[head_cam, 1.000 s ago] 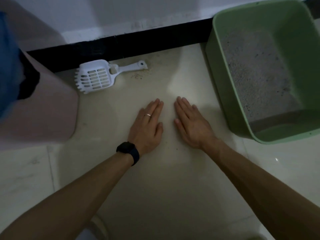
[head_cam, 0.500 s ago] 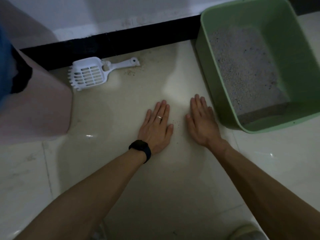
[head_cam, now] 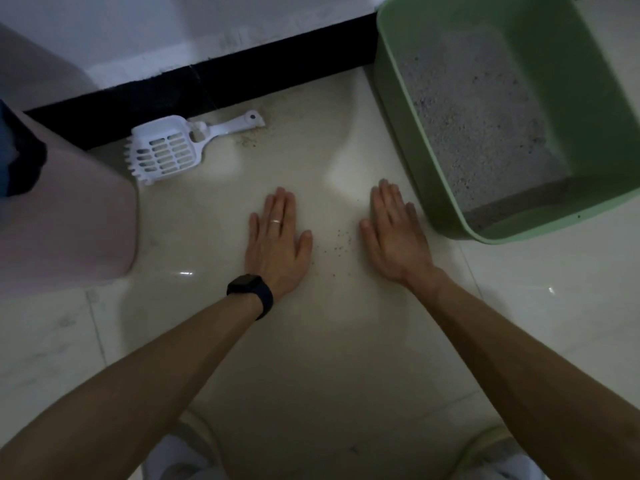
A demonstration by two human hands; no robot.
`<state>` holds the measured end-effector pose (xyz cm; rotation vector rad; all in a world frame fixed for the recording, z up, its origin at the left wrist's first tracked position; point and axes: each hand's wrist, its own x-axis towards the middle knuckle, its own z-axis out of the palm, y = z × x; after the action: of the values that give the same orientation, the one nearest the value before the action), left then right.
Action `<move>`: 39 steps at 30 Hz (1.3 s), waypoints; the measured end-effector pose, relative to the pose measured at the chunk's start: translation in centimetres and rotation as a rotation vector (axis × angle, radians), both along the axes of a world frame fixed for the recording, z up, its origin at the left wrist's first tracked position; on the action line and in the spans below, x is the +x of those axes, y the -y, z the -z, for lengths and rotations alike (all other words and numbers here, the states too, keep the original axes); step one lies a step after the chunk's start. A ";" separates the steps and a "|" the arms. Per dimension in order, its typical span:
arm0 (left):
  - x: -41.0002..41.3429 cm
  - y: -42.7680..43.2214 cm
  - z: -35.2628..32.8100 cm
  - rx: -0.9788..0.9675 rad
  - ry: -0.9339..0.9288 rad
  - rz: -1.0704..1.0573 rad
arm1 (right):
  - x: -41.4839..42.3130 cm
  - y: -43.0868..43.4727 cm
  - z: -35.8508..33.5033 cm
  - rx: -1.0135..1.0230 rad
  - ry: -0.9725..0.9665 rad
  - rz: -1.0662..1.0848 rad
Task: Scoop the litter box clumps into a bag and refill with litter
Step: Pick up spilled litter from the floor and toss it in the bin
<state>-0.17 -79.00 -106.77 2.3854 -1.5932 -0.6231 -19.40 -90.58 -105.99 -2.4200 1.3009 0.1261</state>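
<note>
left grip [head_cam: 277,244] and right grip [head_cam: 394,237] both flat on the floor [head_cam: 311,358], fingers straight, holding nothing. Litter scoop [head_cam: 166,150] lies by the baseboard, green litter box [head_cam: 408,150] just beside right grip. I'd take the scoop by its handle, not the slotted head

Cropped by top and right edges: green rectangular plastic litter box [head_cam: 595,98]. Cropped at left, kind unclear: pale pink rounded container [head_cam: 69,220]. Too small to identify: tiny dark specks [head_cam: 337,242].
</note>
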 end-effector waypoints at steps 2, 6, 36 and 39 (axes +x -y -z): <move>-0.5 -0.6 0.3 0.036 0.024 0.066 | 0.2 -1.5 0.4 -0.026 -0.018 -0.089; -1.9 -0.4 0.6 0.043 0.039 0.059 | -0.9 -5.1 0.3 -0.020 0.057 -0.318; -2.2 -2.4 -0.7 -0.162 -0.328 0.407 | -1.6 -10.8 0.9 -0.009 0.094 -0.003; -1.4 -2.4 -1.5 -0.191 -0.309 0.267 | -0.1 -11.4 0.6 0.038 0.230 -0.023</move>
<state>-1.56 -76.59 -105.31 1.8533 -1.7525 -0.8027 -19.50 -79.15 -106.56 -2.3379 1.1570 -0.1172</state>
